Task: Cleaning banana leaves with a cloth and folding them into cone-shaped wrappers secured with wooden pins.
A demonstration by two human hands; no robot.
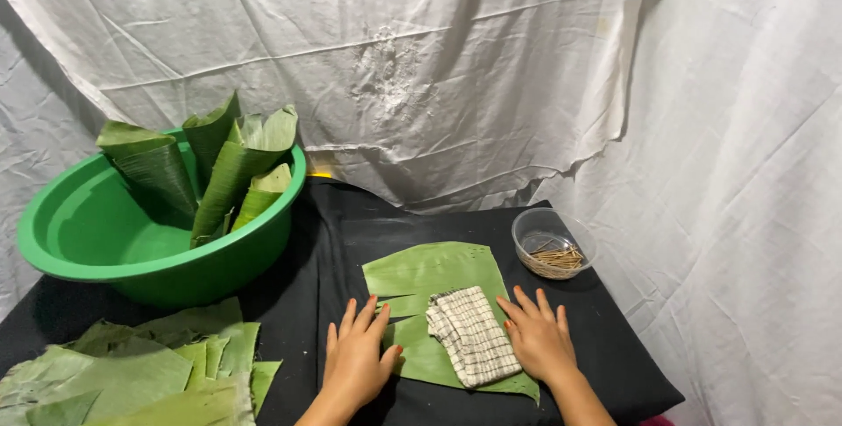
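A flat green banana leaf (438, 272) lies on the black cloth in front of me. On its near part rests a folded white checked cloth (474, 336). My left hand (358, 356) lies flat with fingers spread, at the leaf's left edge, just left of the cloth. My right hand (538, 336) rests flat with fingers apart, touching the cloth's right side. Neither hand grips anything.
A large green basin (79, 224) at the left holds several rolled leaf cones (228, 171). A stack of flat leaves (140, 373) lies at the near left. A small clear bowl of thin wooden sticks (553, 246) stands at the right. White sheets hang behind.
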